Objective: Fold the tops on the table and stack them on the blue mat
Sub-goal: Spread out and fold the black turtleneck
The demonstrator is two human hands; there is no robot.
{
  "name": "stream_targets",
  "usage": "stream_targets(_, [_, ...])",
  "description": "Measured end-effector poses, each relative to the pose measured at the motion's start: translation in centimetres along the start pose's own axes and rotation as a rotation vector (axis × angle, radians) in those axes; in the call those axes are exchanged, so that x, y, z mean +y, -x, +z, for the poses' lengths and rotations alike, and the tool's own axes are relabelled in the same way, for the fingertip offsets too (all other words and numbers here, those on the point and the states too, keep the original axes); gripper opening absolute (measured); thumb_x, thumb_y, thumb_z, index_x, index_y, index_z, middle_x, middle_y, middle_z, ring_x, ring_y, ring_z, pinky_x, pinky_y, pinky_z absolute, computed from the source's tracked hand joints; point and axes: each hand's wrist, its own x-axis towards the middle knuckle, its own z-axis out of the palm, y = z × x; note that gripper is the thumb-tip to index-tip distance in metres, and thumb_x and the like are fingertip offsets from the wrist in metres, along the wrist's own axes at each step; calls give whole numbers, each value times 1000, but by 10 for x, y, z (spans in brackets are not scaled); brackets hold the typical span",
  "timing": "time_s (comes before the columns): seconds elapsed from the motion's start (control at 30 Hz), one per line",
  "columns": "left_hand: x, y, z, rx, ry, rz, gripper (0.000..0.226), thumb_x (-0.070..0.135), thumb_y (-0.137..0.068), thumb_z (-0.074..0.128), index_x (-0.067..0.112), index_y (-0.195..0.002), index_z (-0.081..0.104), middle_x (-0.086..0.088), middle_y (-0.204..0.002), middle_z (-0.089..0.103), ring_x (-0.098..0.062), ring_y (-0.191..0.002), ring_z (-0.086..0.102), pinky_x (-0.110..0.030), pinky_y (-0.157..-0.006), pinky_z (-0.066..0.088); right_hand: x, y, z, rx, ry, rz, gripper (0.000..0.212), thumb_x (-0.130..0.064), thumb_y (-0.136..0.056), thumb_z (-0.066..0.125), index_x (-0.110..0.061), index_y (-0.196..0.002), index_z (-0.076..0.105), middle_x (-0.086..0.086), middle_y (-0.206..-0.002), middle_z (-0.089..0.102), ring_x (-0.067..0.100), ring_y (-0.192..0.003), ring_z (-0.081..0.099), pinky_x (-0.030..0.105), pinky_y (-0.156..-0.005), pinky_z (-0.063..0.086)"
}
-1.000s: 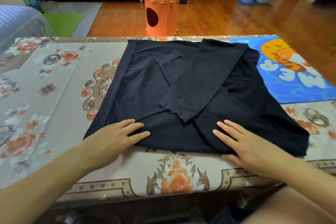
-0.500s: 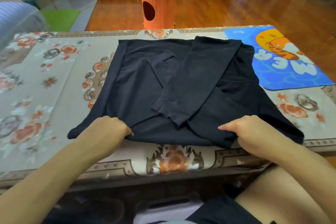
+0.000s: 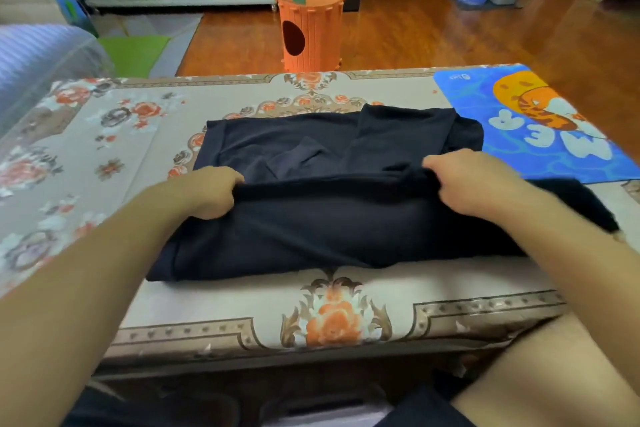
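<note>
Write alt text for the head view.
Both hands, left hand and right hand, grip the near edge of a black top, lifted and partly folded over its far half on a floral table. A blue mat lies far right.

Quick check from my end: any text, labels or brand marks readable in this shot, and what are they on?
Blue mat: large white cartoon letters, seen upside down and partly cut off; not readable with certainty.
Blue mat, far corner: small white logo, too small and blurred to read.
Black top, tablecloth, orange bin: no text visible.
</note>
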Motion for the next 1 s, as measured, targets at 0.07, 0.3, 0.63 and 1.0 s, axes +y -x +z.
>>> stream_targets(0.07, [7, -10, 26, 40, -238, -118, 33, 10, -88, 52, 20, -120, 48, -14, -134, 54, -35, -120, 53, -43, -99, 44, -10, -15, 36, 26, 145, -29, 30, -16, -91, 48, -24, -120, 53, 6, -114, 59, 32, -106, 58, 39, -79, 41])
stream_targets(0.3, [121, 4, 102, 476, 47, 364, 62, 53, -99, 25, 31, -156, 37, -11, -162, 33, -37, -147, 29, -56, -116, 28, 15, 0, 95, 10, -162, -6, 47, -33, -103, 31, -24, -147, 47, -1, -141, 53, 26, -128, 49, 49, -117, 24])
stream_targets(0.63, [124, 7, 130, 278, -18, 310, 76, 77, -89, -8, 47, -159, -2, 9, -169, -15, -18, -154, -21, -48, -126, -5, 59, 37, 109, -198, -267, 340, 69, -68, -95, 8, -42, -158, -4, -4, -167, -15, 24, -154, -10, 50, -124, 0])
stream_targets(1.0, [7, 56, 143, 301, -283, 360, 82, 27, -91, 50, 30, -163, 11, 2, -165, 29, -21, -153, 25, -49, -119, 31, 17, 90, 123, 202, -205, -70, 84, -14, -71, 74, -18, -150, 46, 7, -147, 47, 29, -132, 43, 53, -115, 34])
